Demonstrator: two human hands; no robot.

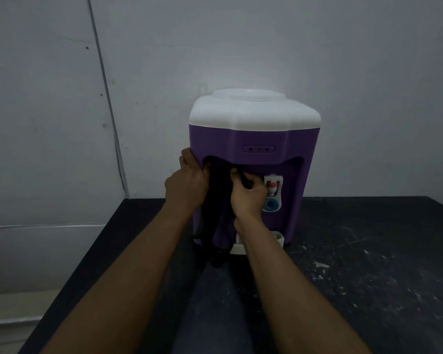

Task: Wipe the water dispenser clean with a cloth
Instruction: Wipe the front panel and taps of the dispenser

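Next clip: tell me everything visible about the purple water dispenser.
The purple plastic water dispenser with a white top stands upright on the black speckled table, before a grey wall. Its front shows an oval panel with three dots, a recess holding a white tap with red and blue parts, and a white drip tray below. The left hand grips its left front edge; the right hand pinches a dark cloth hanging in the recess.

Water dispenser (256,139) on table (368,251), wall (241,47) behind it, cloth (215,205) against its front left side.
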